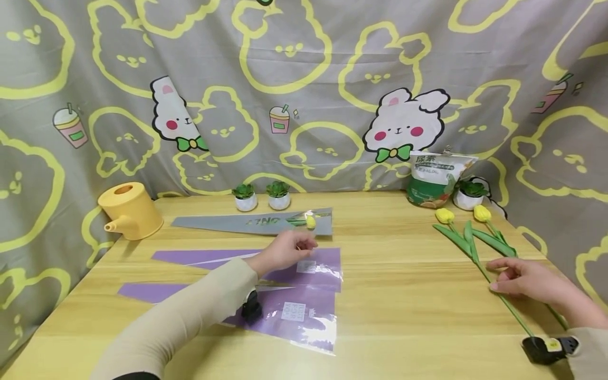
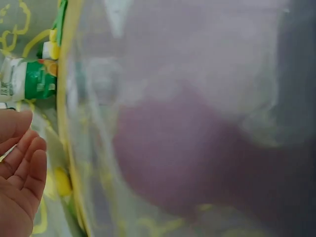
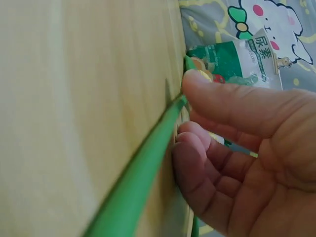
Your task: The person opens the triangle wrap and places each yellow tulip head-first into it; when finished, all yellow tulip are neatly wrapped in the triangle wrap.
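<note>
A beige sleeve (image 1: 180, 322) fills the lower left of the head view, nearest the camera, and leads to the left hand (image 1: 283, 250), which hovers with loosely curled fingers over the upper purple wrapping sheet (image 1: 328, 269); the pictures do not show whether it pinches the sheet or holds nothing. A second purple wrapping sheet (image 1: 304, 316) lies just in front of the first, closer to the person. Beyond the upper purple sheet lies a grey wrapping sheet (image 1: 223, 224) with a yellow tulip (image 1: 310, 222) tucked inside it. Behind the grey sheet stand two small potted plants (image 1: 261, 196), and far to its left sits a yellow watering can (image 1: 130, 210). Well to the right of the purple sheets, the right hand (image 1: 527, 279) rests on the wooden table (image 1: 404, 316), its thumb and fingers closing narrowly on the green stem of one of two yellow tulips (image 1: 463, 219) lying there. The right wrist view shows the fingertips (image 3: 190, 148) touching that stem (image 3: 143, 173). A green bag (image 1: 434, 182) stands behind the tulips.
</note>
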### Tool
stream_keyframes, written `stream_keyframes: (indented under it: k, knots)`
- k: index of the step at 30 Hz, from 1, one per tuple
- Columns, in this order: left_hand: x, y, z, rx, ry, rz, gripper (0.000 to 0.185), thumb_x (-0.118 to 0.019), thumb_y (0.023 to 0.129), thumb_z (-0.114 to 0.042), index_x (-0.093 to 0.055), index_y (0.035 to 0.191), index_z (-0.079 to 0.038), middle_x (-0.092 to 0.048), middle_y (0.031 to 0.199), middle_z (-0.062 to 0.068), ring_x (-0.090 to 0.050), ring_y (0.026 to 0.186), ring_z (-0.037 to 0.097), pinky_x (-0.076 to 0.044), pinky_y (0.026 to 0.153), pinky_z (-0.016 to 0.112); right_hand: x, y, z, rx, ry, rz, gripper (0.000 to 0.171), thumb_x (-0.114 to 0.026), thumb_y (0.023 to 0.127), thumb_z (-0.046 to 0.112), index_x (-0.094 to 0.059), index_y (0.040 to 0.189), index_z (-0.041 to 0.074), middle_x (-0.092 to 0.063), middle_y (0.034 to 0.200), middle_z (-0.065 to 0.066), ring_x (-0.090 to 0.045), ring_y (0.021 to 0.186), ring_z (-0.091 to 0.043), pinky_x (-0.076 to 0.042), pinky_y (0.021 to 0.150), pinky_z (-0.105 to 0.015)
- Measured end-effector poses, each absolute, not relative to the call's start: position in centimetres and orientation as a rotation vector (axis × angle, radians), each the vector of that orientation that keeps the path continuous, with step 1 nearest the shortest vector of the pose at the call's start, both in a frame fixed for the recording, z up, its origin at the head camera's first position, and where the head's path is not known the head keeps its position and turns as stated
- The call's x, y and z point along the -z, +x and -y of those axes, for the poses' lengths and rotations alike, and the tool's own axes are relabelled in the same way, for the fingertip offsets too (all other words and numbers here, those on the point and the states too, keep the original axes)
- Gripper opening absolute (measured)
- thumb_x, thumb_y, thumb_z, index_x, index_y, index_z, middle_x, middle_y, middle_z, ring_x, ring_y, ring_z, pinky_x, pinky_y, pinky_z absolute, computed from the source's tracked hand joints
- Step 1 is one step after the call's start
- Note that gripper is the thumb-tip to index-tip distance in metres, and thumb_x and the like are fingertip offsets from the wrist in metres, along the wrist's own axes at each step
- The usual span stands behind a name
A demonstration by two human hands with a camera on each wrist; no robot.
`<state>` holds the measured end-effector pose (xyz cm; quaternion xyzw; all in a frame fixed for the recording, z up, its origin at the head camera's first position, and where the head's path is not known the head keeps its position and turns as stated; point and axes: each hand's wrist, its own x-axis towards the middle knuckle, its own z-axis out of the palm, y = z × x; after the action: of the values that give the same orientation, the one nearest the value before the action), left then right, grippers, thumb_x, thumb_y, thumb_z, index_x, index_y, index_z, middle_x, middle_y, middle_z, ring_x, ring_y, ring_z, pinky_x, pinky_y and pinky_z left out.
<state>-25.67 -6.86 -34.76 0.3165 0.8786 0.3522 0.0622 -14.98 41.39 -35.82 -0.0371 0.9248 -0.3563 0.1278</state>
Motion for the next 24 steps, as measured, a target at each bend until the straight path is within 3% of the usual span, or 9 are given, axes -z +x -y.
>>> stream_keyframes:
  k: [6,12,24]
  knots:
    - [35.7,-25.9,7.2,-1.021,0.922,-2.609,0.009,-0.070,0.079,-0.005,-0.065,0.086,-0.005,-0.062,0.076,0.001,-0.055,0.070,0.008,-0.048,0.064,0.020,36.1,-15.4,-40.9,1.116,-0.151,-2.584,0.063,-0.064,0.086,0.014,-0.030,0.124,-0.023,-0.047,0.073,-0.002,-0.044,0.056,-0.007,-0.040,0.052,-0.024]
    - [36.4,-26.2,7.3,-1.003,0.922,-2.578,0.016,-0.073,0.077,-0.005,-0.064,0.090,-0.004,-0.062,0.080,0.002,-0.055,0.074,0.008,-0.047,0.068,0.019,35.7,-15.7,-40.5,1.128,-0.149,-2.551,0.053,-0.062,0.086,0.007,-0.031,0.119,-0.021,-0.045,0.070,-0.001,-0.044,0.058,-0.007,-0.041,0.053,-0.023]
    - [36.9,-26.2,7.2,-1.076,0.884,-2.540,0.010,-0.070,0.079,-0.006,-0.065,0.088,-0.004,-0.063,0.079,0.002,-0.054,0.072,0.007,-0.047,0.068,0.020,35.2,-16.1,-39.8,1.114,-0.176,-2.523,0.040,-0.055,0.078,-0.002,-0.037,0.112,-0.015,-0.043,0.067,-0.002,-0.045,0.056,-0.009,-0.043,0.052,-0.025]
